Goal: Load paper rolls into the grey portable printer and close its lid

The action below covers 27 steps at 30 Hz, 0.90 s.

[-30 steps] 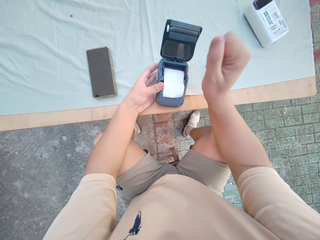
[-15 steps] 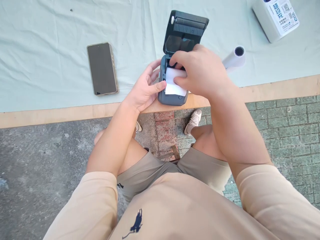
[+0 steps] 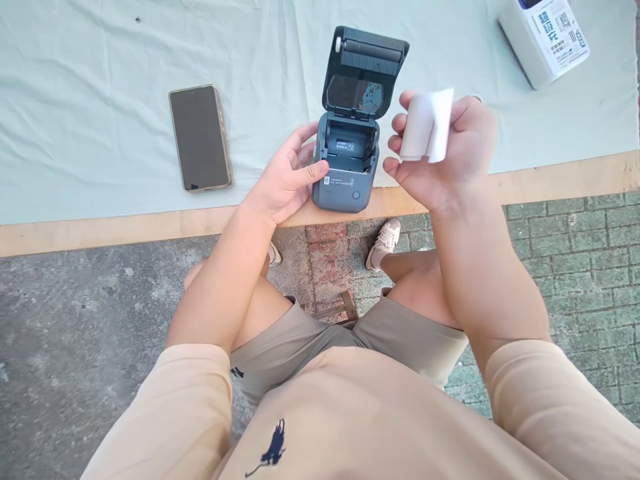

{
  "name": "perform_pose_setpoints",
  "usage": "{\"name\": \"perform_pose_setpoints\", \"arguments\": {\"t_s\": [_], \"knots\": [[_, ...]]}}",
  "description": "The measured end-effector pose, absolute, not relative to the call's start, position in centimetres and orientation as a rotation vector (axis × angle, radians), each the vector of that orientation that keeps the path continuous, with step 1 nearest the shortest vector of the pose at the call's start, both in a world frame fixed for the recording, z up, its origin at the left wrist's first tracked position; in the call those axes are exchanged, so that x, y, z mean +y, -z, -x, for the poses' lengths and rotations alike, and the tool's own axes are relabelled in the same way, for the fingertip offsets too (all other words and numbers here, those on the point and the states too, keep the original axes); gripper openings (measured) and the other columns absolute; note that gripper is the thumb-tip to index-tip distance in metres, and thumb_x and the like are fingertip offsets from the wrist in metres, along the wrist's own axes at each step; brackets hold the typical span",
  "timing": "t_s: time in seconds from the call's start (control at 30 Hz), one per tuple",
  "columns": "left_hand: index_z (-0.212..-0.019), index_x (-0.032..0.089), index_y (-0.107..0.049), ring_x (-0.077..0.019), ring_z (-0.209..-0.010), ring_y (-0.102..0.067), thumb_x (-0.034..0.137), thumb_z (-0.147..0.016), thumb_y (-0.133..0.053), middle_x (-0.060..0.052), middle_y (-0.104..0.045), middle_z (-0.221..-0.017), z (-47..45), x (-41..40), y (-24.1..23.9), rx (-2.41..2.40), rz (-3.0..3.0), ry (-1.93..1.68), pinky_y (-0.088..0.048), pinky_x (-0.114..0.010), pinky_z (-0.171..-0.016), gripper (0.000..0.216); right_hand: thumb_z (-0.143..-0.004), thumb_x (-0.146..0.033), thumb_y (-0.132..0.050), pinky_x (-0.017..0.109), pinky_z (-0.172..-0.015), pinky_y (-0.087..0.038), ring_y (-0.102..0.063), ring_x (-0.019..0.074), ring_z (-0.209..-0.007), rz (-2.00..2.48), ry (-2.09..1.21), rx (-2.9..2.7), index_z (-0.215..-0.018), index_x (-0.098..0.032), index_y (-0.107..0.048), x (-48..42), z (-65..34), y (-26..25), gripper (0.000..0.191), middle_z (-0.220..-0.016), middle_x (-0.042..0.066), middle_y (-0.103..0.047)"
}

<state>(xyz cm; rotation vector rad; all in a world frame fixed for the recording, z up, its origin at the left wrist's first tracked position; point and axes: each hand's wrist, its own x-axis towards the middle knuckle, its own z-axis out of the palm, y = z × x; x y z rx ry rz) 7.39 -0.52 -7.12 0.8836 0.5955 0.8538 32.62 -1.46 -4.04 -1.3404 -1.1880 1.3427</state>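
A dark grey label printer point(image 3: 345, 190) stands at the table's front edge with its lid point(image 3: 367, 67) raised. Its paper bay is bare, with a small printed sticker showing on the inside. My left hand point(image 3: 287, 177) is wrapped around the printer's left side, thumb on the front rim of the bay. To the right of the printer, my right hand point(image 3: 450, 147) is turned palm up, its fingers curled around a white paper roll point(image 3: 420, 130). A loose end of the paper sticks out from the roll. The hand is slightly blurred.
A phone point(image 3: 200, 137) lies screen up on the pale green cloth point(image 3: 100, 100), left of the printer. A white box-shaped container point(image 3: 545, 40) with a printed label is at the back right. The wooden table edge point(image 3: 565, 173) runs along the front, above my knees.
My right hand has lifted the paper roll out of the printer, moved right and turned palm up. My left hand has stayed on the printer.
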Motion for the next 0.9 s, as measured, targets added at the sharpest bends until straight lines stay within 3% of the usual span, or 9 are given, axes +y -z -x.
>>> {"name": "perform_pose_setpoints", "arguments": {"t_s": [0.13,0.23,0.47,0.57,0.73,0.83,0.9], "knots": [[-0.123,0.035,-0.065,-0.0299,-0.145,-0.053,0.032,-0.076,-0.088,0.003,-0.071,-0.127,-7.4,-0.4,7.3,0.597,-0.895,-0.846,-0.045,-0.051,-0.124,0.053,-0.078,-0.051,-0.056,0.040,-0.059,-0.047,-0.063,0.0285,-0.090,1.380,-1.290,-1.209,-0.122,-0.034,-0.050,-1.0,-34.1,7.4,0.047,-0.106,0.010,-0.064],[-0.126,0.030,-0.063,-0.0295,-0.142,-0.057,0.030,-0.074,-0.090,0.002,-0.071,-0.123,-7.4,-0.4,7.2,0.604,-0.867,-0.851,-0.050,-0.048,-0.119,0.059,-0.074,-0.046,-0.066,0.039,-0.061,-0.046,-0.059,0.0261,-0.082,1.372,-1.103,-1.251,-0.121,-0.036,-0.046,-1.2,-33.3,8.1,0.053,-0.100,0.006,-0.062],[-0.128,0.028,-0.061,-0.0273,-0.143,-0.058,0.026,-0.079,-0.086,0.001,-0.070,-0.132,-7.4,-0.5,6.9,0.611,-0.871,-0.840,-0.052,-0.042,-0.117,0.056,-0.087,-0.045,-0.072,0.042,-0.088,-0.048,-0.060,0.0251,-0.098,1.497,-0.492,-1.502,-0.121,-0.034,-0.049,-2.4,-31.2,6.4,0.042,-0.111,0.003,-0.067],[-0.126,0.029,-0.064,-0.0295,-0.146,-0.054,0.028,-0.077,-0.089,0.003,-0.071,-0.128,-7.4,-0.4,6.9,0.597,-0.865,-0.827,-0.050,-0.043,-0.120,0.055,-0.088,-0.038,-0.069,0.041,-0.080,-0.048,-0.062,0.0235,-0.088,1.516,-0.479,-1.503,-0.117,-0.034,-0.047,-2.0,-31.4,7.4,0.036,-0.100,0.001,-0.068],[-0.127,0.027,-0.062,-0.0277,-0.147,-0.054,0.024,-0.081,-0.086,0.001,-0.071,-0.130,-7.5,-0.3,7.1,0.576,-0.852,-0.838,-0.047,-0.047,-0.123,0.052,-0.082,-0.031,-0.069,0.038,-0.067,-0.047,-0.051,0.0199,-0.063,1.584,-0.442,-1.508,-0.115,-0.034,-0.043,-1.1,-32.4,9.5,0.042,-0.078,-0.004,-0.061],[-0.125,0.029,-0.064,-0.0297,-0.149,-0.051,0.026,-0.079,-0.088,0.003,-0.072,-0.130,-7.4,-0.3,7.2,0.555,-0.858,-0.826,-0.045,-0.048,-0.125,0.052,-0.082,-0.030,-0.070,0.040,-0.072,-0.051,-0.053,0.0205,-0.066,1.647,-0.415,-1.529,-0.120,-0.034,-0.044,-1.4,-32.1,9.2,0.046,-0.075,-0.005,-0.060],[-0.126,0.029,-0.064,-0.0307,-0.148,-0.051,0.026,-0.078,-0.089,0.003,-0.072,-0.129,-7.4,-0.3,7.1,0.559,-0.866,-0.835,-0.045,-0.049,-0.125,0.054,-0.084,-0.031,-0.071,0.042,-0.079,-0.053,-0.061,0.0232,-0.080,1.639,-0.371,-1.553,-0.127,-0.034,-0.043,-2.2,-31.5,8.1,0.051,-0.089,0.000,-0.067]]}}
